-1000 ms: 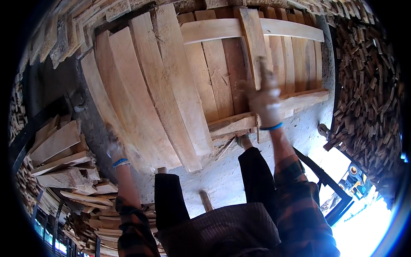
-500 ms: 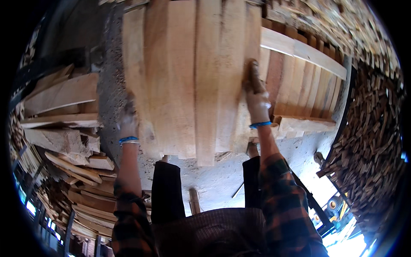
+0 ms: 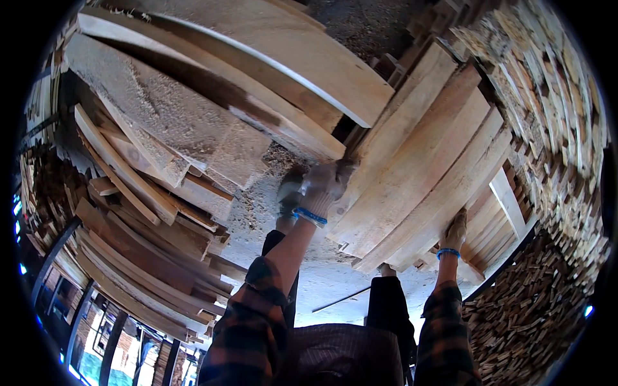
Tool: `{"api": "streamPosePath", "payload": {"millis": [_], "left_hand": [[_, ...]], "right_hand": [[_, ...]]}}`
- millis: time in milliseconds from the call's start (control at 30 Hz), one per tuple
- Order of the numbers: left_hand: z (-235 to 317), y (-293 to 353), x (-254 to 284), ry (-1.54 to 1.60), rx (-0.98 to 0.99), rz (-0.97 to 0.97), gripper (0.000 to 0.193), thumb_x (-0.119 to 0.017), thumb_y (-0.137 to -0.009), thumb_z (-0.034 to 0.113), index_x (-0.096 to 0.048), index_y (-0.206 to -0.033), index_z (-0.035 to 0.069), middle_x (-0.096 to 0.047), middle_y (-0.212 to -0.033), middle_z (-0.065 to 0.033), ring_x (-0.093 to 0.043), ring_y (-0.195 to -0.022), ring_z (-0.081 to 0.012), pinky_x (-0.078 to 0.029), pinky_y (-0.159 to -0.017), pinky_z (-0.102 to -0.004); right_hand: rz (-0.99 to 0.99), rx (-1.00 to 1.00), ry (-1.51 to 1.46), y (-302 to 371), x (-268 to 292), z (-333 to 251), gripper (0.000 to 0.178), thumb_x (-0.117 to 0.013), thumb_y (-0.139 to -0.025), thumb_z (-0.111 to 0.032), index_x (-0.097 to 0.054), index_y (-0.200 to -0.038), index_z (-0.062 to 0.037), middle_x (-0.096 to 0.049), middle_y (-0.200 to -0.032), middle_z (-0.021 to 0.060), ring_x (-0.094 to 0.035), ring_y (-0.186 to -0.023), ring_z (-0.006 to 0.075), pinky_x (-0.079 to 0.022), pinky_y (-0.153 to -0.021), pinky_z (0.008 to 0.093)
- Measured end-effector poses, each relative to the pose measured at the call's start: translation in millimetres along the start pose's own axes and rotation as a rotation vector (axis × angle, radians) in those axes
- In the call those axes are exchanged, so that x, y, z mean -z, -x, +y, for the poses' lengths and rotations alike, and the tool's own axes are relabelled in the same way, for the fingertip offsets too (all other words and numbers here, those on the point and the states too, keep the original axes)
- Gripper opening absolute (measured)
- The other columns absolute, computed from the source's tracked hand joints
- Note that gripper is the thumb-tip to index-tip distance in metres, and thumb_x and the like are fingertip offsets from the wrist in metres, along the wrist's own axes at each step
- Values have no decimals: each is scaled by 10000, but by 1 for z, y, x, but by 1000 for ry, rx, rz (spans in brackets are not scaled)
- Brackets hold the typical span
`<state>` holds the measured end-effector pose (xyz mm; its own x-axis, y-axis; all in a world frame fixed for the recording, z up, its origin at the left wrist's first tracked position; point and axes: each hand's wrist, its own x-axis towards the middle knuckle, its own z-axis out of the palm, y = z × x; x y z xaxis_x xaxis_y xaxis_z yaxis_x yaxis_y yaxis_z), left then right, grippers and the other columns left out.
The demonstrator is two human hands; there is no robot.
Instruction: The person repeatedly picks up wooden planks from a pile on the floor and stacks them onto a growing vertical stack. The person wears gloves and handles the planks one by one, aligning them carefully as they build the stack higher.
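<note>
A row of pale wooden boards (image 3: 412, 174) lies side by side in front of me, slanting toward the upper right. My left hand (image 3: 325, 183), in a work glove with a blue cuff, is at the left edge of this row; its fingers are blurred. Against the right edge of the row rests my right hand (image 3: 456, 231), gloved the same way, its fingers stretched along the outermost board. The undersides of the boards are hidden.
Thick rough planks (image 3: 212, 83) are piled at the upper left, with curved boards (image 3: 141, 251) stacked below them. More boards with a cross strip (image 3: 508, 199) lie beyond my right hand. Heaps of small wood sticks (image 3: 528, 315) stand at the right.
The view has swung left, bringing more of the plank pile into sight. The board row now appears slanted and farther right. My left hand still lies at its left edge, my right hand at its right.
</note>
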<state>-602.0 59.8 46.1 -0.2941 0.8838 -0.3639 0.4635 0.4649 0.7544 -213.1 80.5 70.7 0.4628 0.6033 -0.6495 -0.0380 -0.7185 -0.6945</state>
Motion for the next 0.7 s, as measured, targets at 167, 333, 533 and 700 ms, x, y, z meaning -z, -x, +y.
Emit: {"api": "streamPosePath", "payload": {"millis": [167, 333, 533, 700], "left_hand": [[-12, 2, -2, 11, 33, -154, 369, -473, -947, 393, -609, -1153, 119, -666, -942, -186, -621, -873, -407, -504, -702, -470], [-2, 9, 13, -200, 186, -45, 424, -548, -896, 435, -597, -1211, 156, -643, -1062, -210, -642, -891, -380, -515, -712, -444], [36, 121, 108, -208, 20, 563, 523, -671, -861, 313, -515, -1331, 143, -668, -1086, -146, -667, -903, -304, -542, -753, -390], [61, 75, 239, 908, 433, 800, 711, -650, -904, 381, -323, -1472, 105, -540, -1339, -64, -548, -1147, -158, -454, -834, -240]], "right_hand": [[-84, 128, 146, -12, 16, 9, 537, -421, -1000, -431, -447, -1374, -47, -516, -1307, 105, -503, -1166, 226, -413, -999, 343], [-140, 20, 270, -10, 7, -7, 600, -525, -945, -483, -463, -1387, -82, -592, -1207, 103, -571, -1030, 218, -464, -917, 323], [-403, 443, 484, 14, -70, -136, 498, -595, -936, -166, -453, -1406, -84, -658, -999, 59, -612, -835, 131, -505, -687, 244], [-1113, 30, 155, 39, -249, -196, 617, -645, -919, -288, -386, -1423, -46, -522, -859, -29, -448, -651, 46, -379, -552, 201]]}}
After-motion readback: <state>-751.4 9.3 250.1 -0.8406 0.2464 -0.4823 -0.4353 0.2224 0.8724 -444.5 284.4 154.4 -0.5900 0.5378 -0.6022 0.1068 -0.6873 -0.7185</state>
